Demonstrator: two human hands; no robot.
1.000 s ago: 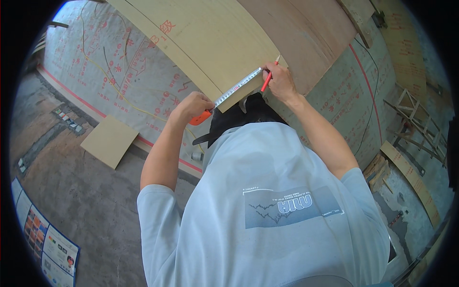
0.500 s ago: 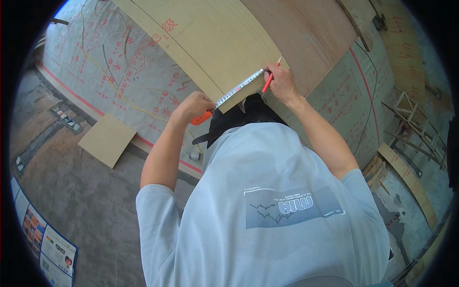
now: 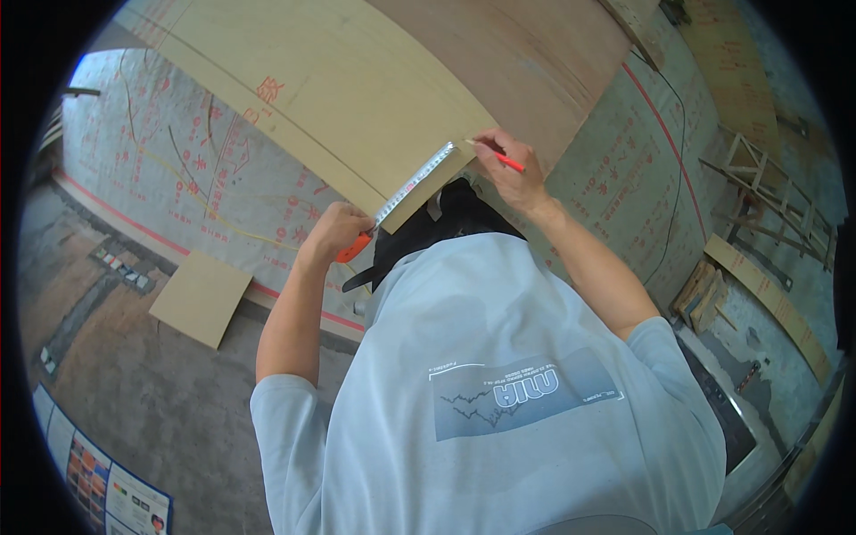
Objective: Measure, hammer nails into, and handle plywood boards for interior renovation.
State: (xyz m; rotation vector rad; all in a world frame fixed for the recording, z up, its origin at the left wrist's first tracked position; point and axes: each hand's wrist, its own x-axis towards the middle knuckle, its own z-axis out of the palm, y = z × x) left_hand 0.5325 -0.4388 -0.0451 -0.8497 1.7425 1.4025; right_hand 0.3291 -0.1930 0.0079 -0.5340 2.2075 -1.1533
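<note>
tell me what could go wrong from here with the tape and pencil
The silvery blade lies close to the edge of the tan board and might slip off if the left hand tilts the orange tape measure. The red pencil in the right hand has its tip near the blade's far end, so it could nudge the blade out of line.

Grey concrete floor (image 3: 218, 410), brownish at left, borders pale protective sheeting (image 3: 98, 152) with red print and 2 red stripes (image 3: 156, 230). 1 squarish board panel (image 3: 203, 299) lies near its left edge. Rightward: a wooden trestle (image 3: 758, 190), wood offcuts (image 3: 700, 290), a black cable (image 3: 682, 116). A blurred sheet, perhaps a poster (image 3: 98, 481), fills the lower-left corner.
</note>
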